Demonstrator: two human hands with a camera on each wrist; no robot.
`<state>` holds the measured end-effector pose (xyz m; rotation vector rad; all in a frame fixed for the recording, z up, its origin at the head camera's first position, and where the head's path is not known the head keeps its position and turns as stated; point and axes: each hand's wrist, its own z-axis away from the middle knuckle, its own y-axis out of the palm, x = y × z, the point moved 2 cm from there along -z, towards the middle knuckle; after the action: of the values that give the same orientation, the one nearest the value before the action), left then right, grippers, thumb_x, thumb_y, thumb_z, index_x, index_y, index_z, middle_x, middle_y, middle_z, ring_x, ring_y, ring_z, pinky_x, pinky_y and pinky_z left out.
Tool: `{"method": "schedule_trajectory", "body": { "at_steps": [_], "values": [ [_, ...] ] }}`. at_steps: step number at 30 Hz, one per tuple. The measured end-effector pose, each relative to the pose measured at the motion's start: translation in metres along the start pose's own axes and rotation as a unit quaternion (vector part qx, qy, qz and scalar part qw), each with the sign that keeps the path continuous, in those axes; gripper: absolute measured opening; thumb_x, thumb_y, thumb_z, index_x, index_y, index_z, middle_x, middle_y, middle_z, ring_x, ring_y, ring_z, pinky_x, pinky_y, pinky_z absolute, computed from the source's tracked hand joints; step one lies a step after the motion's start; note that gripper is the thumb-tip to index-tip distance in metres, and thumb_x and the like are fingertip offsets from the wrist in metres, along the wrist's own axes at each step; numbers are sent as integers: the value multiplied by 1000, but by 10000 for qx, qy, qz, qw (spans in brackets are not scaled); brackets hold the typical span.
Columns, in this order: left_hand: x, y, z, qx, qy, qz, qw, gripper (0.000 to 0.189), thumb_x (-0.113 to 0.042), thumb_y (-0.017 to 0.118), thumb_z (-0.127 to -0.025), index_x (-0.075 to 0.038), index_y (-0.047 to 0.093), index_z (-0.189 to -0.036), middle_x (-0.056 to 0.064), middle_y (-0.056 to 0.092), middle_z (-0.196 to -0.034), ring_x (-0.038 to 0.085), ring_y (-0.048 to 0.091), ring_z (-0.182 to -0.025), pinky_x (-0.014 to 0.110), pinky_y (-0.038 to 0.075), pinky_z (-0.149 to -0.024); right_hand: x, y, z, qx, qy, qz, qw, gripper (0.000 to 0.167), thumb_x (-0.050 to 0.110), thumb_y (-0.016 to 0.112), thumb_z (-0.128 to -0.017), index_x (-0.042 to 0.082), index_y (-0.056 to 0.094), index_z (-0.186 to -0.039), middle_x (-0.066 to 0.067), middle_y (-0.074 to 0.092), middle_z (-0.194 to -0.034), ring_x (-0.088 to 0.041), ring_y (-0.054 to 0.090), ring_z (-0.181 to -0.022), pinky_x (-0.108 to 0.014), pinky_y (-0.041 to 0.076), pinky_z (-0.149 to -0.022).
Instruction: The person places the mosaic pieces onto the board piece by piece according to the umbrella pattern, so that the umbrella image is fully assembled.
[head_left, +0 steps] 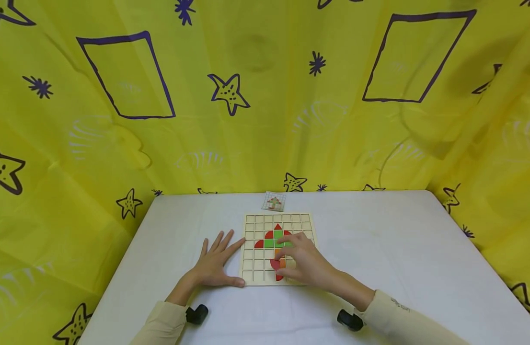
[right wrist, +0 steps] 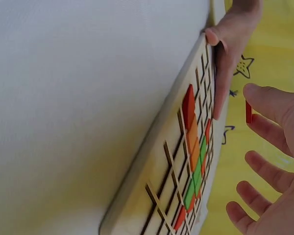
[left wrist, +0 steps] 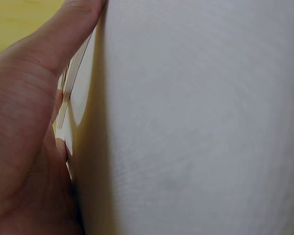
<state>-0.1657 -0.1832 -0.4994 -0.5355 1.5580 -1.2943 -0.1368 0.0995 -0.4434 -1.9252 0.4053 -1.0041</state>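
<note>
A wooden grid board [head_left: 253, 276] lies on the table, with flat coloured pieces set in some of its cells. Among them are a red triangle [head_left: 277, 227], green squares [head_left: 269, 243], orange pieces [head_left: 282, 263] and red rounded pieces [head_left: 259, 244]. My left hand [head_left: 212, 266] lies spread on the tablecloth, its thumb and index finger touching the board's left edge. Above the lower part of the board, my right hand [head_left: 307, 261] pinches a red piece [right wrist: 249, 112] between thumb and index finger, the other fingers spread apart. From the head view, this hand covers part of the board's right side.
Behind the board lies a small card [head_left: 273, 201] printed with a grid and a coloured figure. A white cloth covers the table [head_left: 368, 230]. Yellow curtains [head_left: 265, 143] with dark drawings hang behind and at both sides. Each wrist carries a black camera [head_left: 349, 320].
</note>
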Motion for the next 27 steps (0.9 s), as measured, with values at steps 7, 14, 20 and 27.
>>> {"method": "schedule_trajectory", "body": {
  "at_steps": [7, 14, 20, 27],
  "values": [
    [1, 1, 0, 60, -39, 24, 10000, 111, -70, 82, -71, -26, 36, -161, 16, 15, -171, 44, 3, -156, 74, -5, -116, 2, 17, -2, 194, 82, -55, 9998, 16, 25, 88, -83, 20, 76, -95, -10, 63, -132, -29, 49, -117, -52, 42, -96],
    [-1, -2, 1, 63, -65, 28, 10000, 111, -70, 82, -71, -25, 36, -161, 16, 14, -171, 44, 3, -156, 74, -6, -116, 1, 27, -4, 308, 81, -6, 9995, 15, 24, 86, -84, 18, 77, -94, -11, 63, -132, -31, 49, -118, -53, 42, -95],
    [-1, -3, 1, 73, -40, 41, 10000, 111, -69, 82, -71, -24, 36, -161, 17, 15, -171, 45, 4, -156, 74, -5, -116, -2, 34, -4, 418, 101, 141, 9990, 18, 28, 88, -83, 19, 77, -94, -10, 63, -133, -31, 50, -118, -53, 44, -95],
    [-1, -3, 2, 69, -13, 98, 9999, 111, -68, 82, -71, -24, 35, -162, 16, 14, -171, 44, 2, -157, 74, -6, -116, -5, 38, -4, 502, 118, 251, 9984, 18, 30, 88, -83, 20, 78, -95, -10, 64, -132, -30, 50, -116, -49, 45, -92]
  ]
}}
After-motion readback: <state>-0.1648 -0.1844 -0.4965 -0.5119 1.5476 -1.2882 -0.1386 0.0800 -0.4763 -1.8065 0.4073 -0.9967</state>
